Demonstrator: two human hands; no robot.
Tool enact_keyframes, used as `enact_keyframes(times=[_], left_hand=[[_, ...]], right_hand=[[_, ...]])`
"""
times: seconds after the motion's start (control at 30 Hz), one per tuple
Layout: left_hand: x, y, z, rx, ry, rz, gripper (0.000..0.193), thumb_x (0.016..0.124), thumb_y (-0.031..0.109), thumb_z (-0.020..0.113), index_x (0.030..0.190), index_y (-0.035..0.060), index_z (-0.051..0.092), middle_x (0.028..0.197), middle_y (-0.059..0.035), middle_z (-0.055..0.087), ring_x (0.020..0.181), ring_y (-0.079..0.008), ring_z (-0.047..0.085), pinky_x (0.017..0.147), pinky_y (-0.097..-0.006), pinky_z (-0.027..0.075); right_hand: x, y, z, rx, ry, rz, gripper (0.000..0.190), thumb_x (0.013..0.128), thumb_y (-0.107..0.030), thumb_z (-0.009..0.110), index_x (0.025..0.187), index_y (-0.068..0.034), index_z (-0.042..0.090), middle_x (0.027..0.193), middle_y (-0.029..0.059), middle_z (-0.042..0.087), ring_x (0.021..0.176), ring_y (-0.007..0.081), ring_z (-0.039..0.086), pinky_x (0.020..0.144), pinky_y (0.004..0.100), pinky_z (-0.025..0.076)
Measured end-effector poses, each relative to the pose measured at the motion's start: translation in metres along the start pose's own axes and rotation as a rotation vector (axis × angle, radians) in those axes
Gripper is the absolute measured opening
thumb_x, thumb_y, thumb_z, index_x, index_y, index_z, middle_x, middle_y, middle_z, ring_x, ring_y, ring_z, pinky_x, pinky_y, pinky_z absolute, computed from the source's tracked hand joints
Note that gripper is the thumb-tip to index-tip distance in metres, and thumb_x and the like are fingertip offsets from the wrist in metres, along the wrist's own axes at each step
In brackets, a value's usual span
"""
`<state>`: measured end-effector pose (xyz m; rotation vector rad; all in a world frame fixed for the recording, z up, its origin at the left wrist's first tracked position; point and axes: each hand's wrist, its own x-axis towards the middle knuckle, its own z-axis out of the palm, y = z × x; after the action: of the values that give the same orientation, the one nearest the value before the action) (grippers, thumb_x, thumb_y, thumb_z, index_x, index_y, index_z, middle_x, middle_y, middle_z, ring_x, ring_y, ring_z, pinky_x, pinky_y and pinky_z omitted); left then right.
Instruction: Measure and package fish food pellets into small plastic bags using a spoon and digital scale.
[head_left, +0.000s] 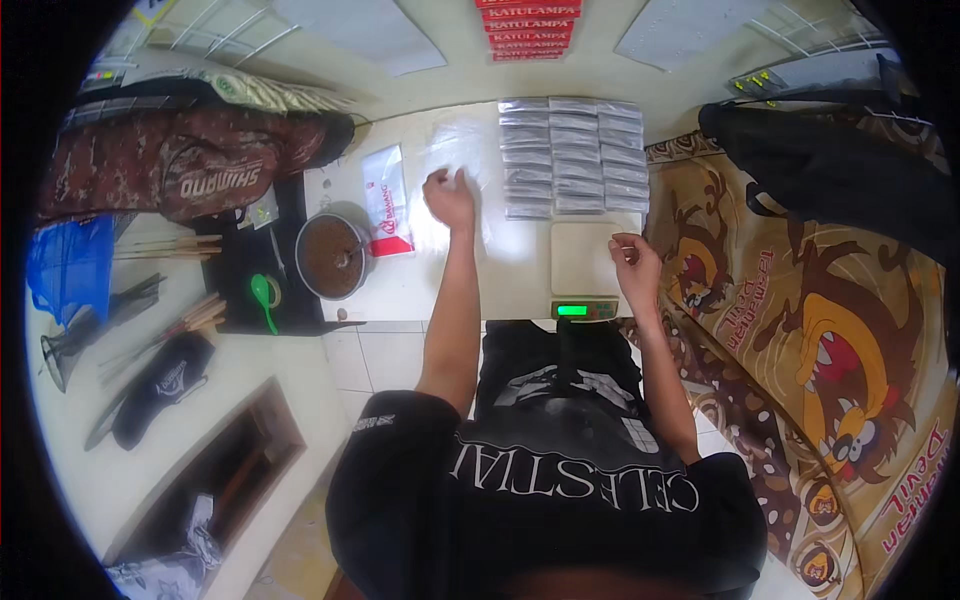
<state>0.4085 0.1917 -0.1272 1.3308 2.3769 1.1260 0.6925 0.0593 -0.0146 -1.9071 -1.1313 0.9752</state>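
Note:
My left hand (451, 202) is over the white table, thumb and fingers curved apart, at the near edge of a glossy sheet or pile of clear plastic (454, 142). I cannot tell whether the fingertips touch it. Nothing shows in its grasp. My right hand (637, 268) hovers by the right edge of a digital kitchen scale (585, 259), loosely curled with nothing visible in it. The scale's platform is bare and its display glows green. Beyond it, silvery flat packets (576, 156) lie in three columns. Left of my left hand is a red-and-white printed packet (388, 201).
A metal pot (298, 259) of brown granular stuff, with a utensil in it, stands at the table's left. Beside it a green spoon (262, 296) lies on a black surface. A camouflage Shimano bag (202, 161) hangs left; a cartoon-print cloth (810, 322) covers the right side.

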Motion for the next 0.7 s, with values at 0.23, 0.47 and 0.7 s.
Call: enact_keyframes(times=[0.23, 0.47, 0.7], left_hand=[[-0.014, -0.046, -0.053, 0.183, -0.173, -0.117, 0.037, 0.069, 0.022, 0.078, 0.095, 0.0027, 0.060, 0.085, -0.0131, 0.062, 0.081, -0.0292, 0.060, 0.073, -0.0389, 0.047], [0.004, -0.051, -0.067, 0.071, -0.092, -0.058, 0.019, 0.075, 0.015, 0.073, 0.077, 0.0015, 0.060, 0.075, -0.0118, 0.064, 0.067, -0.0266, 0.063, 0.061, -0.0396, 0.047], [0.000, -0.016, -0.107, -0.783, -0.429, -0.691, 0.026, 0.086, 0.013, 0.064, 0.101, -0.0023, 0.049, 0.097, -0.0163, 0.067, 0.088, -0.0262, 0.066, 0.068, -0.0352, 0.053]], right_hand=[[-0.017, -0.007, 0.021, -0.015, -0.049, -0.027, 0.017, 0.083, -0.012, 0.066, 0.096, -0.001, 0.066, 0.079, 0.0039, 0.067, 0.064, 0.0073, 0.057, 0.057, 0.0223, 0.044], [-0.037, -0.022, 0.051, -0.027, -0.105, -0.084, 0.017, 0.083, -0.011, 0.066, 0.095, -0.001, 0.066, 0.080, 0.0071, 0.066, 0.066, 0.0112, 0.059, 0.057, 0.0248, 0.045], [-0.055, -0.021, 0.110, -0.032, -0.319, -0.057, 0.037, 0.083, -0.022, 0.068, 0.110, 0.001, 0.059, 0.099, 0.0141, 0.064, 0.084, 0.0186, 0.063, 0.073, 0.0318, 0.050]])
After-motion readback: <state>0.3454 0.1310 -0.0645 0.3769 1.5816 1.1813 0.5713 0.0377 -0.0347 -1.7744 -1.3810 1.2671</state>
